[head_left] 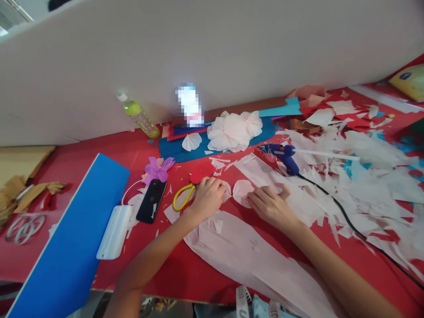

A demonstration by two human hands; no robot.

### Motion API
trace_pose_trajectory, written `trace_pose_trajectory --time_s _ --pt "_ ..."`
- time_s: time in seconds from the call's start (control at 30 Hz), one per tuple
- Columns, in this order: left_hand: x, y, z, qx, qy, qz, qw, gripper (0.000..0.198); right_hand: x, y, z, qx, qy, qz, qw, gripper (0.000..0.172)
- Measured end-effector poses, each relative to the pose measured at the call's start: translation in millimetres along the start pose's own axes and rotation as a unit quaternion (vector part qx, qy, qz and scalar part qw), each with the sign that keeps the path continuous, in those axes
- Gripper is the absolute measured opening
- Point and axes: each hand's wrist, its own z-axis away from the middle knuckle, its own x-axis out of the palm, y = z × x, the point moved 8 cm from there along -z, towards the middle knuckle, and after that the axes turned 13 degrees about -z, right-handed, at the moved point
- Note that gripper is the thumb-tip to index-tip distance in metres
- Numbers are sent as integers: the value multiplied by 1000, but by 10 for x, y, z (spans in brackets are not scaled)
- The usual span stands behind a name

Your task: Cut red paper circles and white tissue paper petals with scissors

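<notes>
My left hand point(212, 193) has its fingers closed on the left side of a small pale pink paper piece, near yellow-handled scissors point(183, 197). The piece's rounded right half point(242, 193) spreads between my hands, pinched narrow at its middle. My right hand point(269, 202) closes its fingers at the right edge of that half. A long pale pink paper sheet point(245, 247) lies under and in front of my hands. Behind them are ruffled pale paper flowers point(232, 131) and a single folded petal point(191, 141) on dark blue paper point(172, 151).
A blue glue gun point(285, 154) with a black cord rests at the right among paper scraps point(357, 194). At the left lie a black phone point(151, 201), a purple flower point(159, 168), a white device point(114, 232) and a blue board point(76, 234). A green bottle point(139, 115) leans on the wall.
</notes>
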Motion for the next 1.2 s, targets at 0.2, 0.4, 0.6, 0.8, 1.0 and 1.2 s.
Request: trace_pose_trajectory --time_s 0.2,0.4,0.6,0.8,1.0,1.2 --pt "113 -3 -31 -37 -24 40 998 12 70 2 15 -1 -30 11 1000 22" --pt "103 -205 -22 -82 -18 106 991 22 75 3 17 0 -24 7 1000 23" --pt "35 -363 88 -60 -20 96 993 21 85 13 19 1 -13 1 1000 22" --pt "114 -156 192 -70 -27 19 997 21 67 8 1 17 -11 -13 1000 23" --pt "109 -83 181 -121 -4 0 993 23 31 10 -17 33 -6 -9 999 24" --pt "94 -53 167 -148 -13 -13 989 23 46 -21 -12 24 -16 -6 1000 24"
